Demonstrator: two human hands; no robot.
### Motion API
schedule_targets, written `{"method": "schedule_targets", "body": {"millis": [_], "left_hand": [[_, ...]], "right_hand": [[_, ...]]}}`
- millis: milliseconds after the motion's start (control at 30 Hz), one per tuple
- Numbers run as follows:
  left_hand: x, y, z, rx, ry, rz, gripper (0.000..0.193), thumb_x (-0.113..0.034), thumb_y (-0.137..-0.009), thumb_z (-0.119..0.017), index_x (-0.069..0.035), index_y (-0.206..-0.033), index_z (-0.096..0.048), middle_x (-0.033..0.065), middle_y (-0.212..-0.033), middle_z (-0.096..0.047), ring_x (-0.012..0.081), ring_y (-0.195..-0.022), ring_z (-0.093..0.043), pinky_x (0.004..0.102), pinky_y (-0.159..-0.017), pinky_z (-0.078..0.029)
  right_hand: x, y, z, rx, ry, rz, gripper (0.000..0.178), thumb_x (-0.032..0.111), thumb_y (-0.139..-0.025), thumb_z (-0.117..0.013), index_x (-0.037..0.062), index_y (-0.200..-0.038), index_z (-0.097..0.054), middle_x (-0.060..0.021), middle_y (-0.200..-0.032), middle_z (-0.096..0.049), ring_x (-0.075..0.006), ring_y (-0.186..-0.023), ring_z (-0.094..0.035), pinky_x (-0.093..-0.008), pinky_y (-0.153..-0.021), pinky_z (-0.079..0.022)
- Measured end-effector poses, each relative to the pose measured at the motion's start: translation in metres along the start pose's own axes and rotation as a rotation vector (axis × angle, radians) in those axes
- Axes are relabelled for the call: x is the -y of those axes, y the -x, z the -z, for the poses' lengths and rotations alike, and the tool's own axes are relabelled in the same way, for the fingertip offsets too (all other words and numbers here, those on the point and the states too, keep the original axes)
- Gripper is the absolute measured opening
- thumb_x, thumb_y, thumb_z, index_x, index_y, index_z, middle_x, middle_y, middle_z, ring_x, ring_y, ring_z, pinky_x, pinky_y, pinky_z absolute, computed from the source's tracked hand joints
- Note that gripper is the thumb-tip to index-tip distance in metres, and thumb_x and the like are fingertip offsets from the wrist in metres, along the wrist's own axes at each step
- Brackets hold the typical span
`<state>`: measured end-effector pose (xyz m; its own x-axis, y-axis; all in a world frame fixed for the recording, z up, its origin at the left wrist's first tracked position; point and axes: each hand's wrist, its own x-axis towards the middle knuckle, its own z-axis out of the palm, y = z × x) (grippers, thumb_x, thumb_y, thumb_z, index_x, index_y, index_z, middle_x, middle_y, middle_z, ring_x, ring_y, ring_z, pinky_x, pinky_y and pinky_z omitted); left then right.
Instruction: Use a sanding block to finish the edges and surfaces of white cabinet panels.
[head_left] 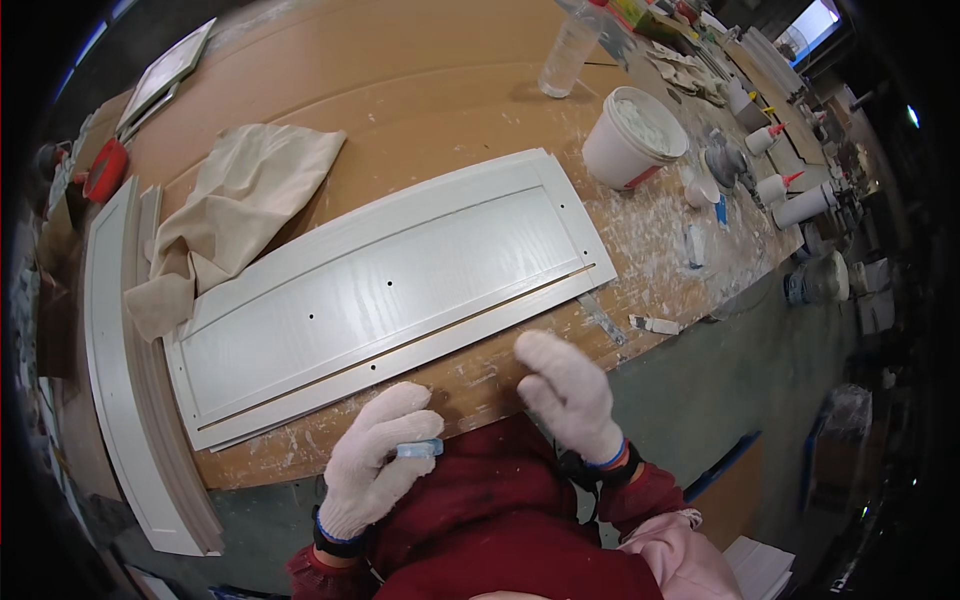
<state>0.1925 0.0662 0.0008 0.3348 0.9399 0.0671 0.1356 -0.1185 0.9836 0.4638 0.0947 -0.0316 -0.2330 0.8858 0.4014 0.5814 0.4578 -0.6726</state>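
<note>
One blue block [420, 449], partly covered by the left hand [368, 460] that pinches it at the bench's [440, 60] front edge; height above it unclear. Right hand [574, 392] open, fingers loosely bent, near the same edge; palm hard to see. Panel [430, 275] lies along the front edge, far left corner hidden under cloth [245, 200]. Strip [604, 320] pokes from under its near right corner, remainder hidden. Bottle [571, 55] cut off at its cap. Bare bench: narrow band before panel, broad room behind, slim gap to bucket [608, 150].
</note>
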Motion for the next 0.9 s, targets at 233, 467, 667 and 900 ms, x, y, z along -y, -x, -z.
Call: {"method": "schedule_targets", "body": {"millis": [233, 467, 667, 900], "left_hand": [[0.007, -0.017, -0.036, -0.049, 0.375, 0.108, 0.038, -0.001, -0.083, -0.063, -0.001, -0.121, -0.064, 0.0191, -0.133, -0.055, 0.0277, -0.119, -0.056, 0.0352, -0.099, -0.045], [0.012, -0.034, -0.052, -0.038, 0.227, -0.023, 0.039, -0.001, -0.086, -0.059, -0.003, -0.125, -0.063, 0.0162, -0.131, -0.058, 0.0277, -0.122, -0.056, 0.0355, -0.1, -0.045], [0.003, -0.03, -0.064, -0.057, -0.174, 0.105, 0.049, -0.007, -0.086, -0.063, -0.007, -0.134, -0.053, 0.0148, -0.131, -0.058, 0.0307, -0.121, -0.056, 0.0367, -0.097, -0.049], [0.014, -0.033, -0.041, -0.077, -0.668, -0.372, 0.048, -0.007, -0.075, -0.071, -0.005, -0.121, -0.058, 0.0134, -0.111, -0.062, 0.0289, -0.101, -0.062, 0.0365, -0.085, -0.052]], "right_hand": [[0.049, 0.013, -0.039, 0.339, -0.948, -0.53, 0.037, 0.013, -0.095, -0.062, 0.003, -0.13, -0.053, -0.0016, -0.104, -0.057, -0.0083, -0.092, -0.053, -0.0252, -0.081, -0.047], [0.038, 0.021, -0.049, -0.021, -1.122, -0.505, 0.051, 0.003, -0.088, -0.062, -0.0018, -0.136, -0.049, -0.0019, -0.106, -0.058, -0.0074, -0.089, -0.053, -0.0226, -0.077, -0.047], [0.033, 0.024, -0.045, -0.129, -0.888, -0.387, 0.051, -0.002, -0.09, -0.058, -0.0026, -0.14, -0.048, -0.008, -0.115, -0.062, -0.0097, -0.09, -0.059, -0.0234, -0.078, -0.05], [0.001, 0.017, 0.019, -0.188, -0.541, -0.694, 0.033, 0.004, -0.095, -0.058, -0.0037, -0.127, -0.057, -0.0109, -0.107, -0.067, -0.0112, -0.085, -0.061, -0.0247, -0.076, -0.051]]}}
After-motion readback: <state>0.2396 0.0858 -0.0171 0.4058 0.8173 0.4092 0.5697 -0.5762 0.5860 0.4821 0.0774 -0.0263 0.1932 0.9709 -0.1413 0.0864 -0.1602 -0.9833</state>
